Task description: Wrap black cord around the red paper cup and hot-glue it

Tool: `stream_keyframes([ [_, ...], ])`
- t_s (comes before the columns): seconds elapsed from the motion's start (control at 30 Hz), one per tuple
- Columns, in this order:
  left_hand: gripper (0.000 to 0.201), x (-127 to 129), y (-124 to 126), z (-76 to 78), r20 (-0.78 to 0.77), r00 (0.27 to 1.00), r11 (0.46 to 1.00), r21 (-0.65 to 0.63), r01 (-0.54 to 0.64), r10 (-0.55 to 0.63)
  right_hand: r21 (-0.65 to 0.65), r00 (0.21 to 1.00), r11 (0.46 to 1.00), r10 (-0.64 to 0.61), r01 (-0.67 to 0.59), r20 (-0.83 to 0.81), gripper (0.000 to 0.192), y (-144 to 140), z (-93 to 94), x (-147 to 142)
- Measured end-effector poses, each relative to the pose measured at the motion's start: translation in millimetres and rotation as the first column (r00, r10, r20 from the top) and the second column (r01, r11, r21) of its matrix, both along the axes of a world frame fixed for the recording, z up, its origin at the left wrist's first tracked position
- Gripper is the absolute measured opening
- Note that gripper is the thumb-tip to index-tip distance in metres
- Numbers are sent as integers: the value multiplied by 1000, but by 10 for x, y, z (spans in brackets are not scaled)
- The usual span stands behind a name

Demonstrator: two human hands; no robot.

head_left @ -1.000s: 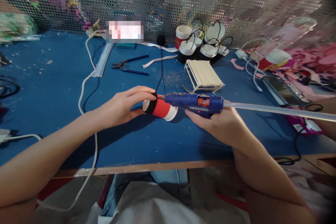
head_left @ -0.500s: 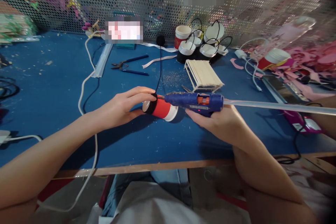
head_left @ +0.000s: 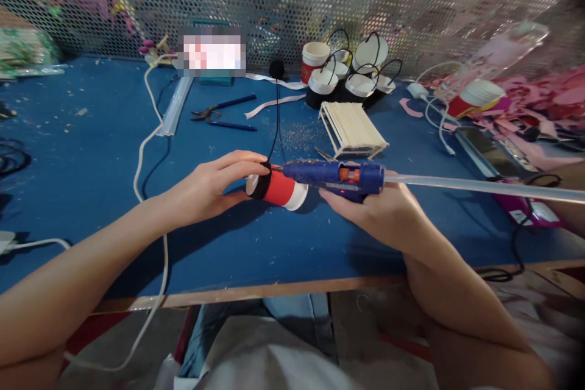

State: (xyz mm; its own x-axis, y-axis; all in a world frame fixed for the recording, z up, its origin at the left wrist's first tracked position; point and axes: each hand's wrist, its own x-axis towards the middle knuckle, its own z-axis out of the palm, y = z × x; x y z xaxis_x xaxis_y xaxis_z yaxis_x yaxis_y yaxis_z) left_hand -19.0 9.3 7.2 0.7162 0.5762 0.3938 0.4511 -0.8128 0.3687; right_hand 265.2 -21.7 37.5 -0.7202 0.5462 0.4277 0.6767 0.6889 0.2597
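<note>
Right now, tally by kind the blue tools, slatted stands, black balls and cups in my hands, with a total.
Blue tools: 2, glue gun in the right hand and pliers on the table
Slatted stand: 1
Black ball: 1
Cup in the left hand: 1
Total: 5

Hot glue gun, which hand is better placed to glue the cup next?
Probably your right hand: it holds the hot glue gun, nozzle near the black cord around the red-and-white cup, which your left hand holds.
</note>
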Motion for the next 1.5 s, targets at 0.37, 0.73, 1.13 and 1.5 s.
stream_keyframes([
  [0.37, 37, 4, 8, -7, 26, 999, 999, 4, -32, 32, -8, 999, 1000, 11, -10, 52, 32, -53, 41, -44],
  [0.73, 45, 3, 20, -38, 125, 990, 987, -158, -40, 61, -370, 975, 925, -157, 89, -158, 23, -101, 89, -137],
  [1.13, 53, 36, -35, 6, 167, 965, 794, -605, -62, 202, -479, 939, 878, -165, 0, -302, 18, -96, 63, -118],
  [1.5, 54, 59, -15, -14, 147, 948, 715, -691, -106, 283, -609, 905, 793, -251, -11, -343, 14, -109, 33, -107],
])
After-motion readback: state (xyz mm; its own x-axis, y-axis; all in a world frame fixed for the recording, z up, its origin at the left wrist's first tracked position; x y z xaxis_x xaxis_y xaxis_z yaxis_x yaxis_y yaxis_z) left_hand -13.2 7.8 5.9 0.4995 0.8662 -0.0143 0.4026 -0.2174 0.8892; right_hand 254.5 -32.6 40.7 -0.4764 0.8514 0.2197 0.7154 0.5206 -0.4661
